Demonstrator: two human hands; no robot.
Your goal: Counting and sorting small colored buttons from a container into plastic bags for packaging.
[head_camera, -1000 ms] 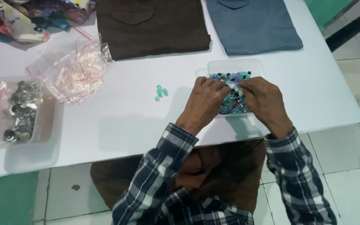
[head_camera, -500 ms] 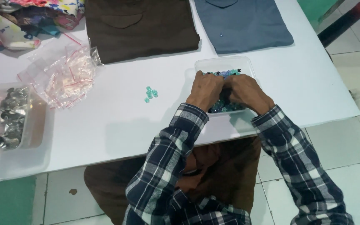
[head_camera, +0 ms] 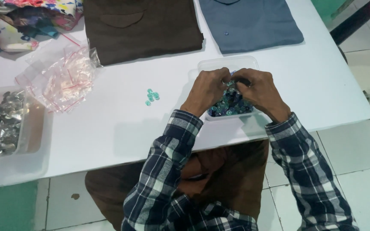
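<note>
Both hands are staying over the clear tub of blue and green buttons, as they were a second ago; only the view has shifted, so the sorting is going on in place. The left hand and right hand are meeting above the tub, fingers curled narrow and tips nearly touching, probably pinching a button between them, though it is too small to tell. A few loose green buttons are lying on the white table, left of the tub. Farther left are crumpled bags and a tray of metal buttons. A brown shirt and a blue shirt are lying beyond.
</note>
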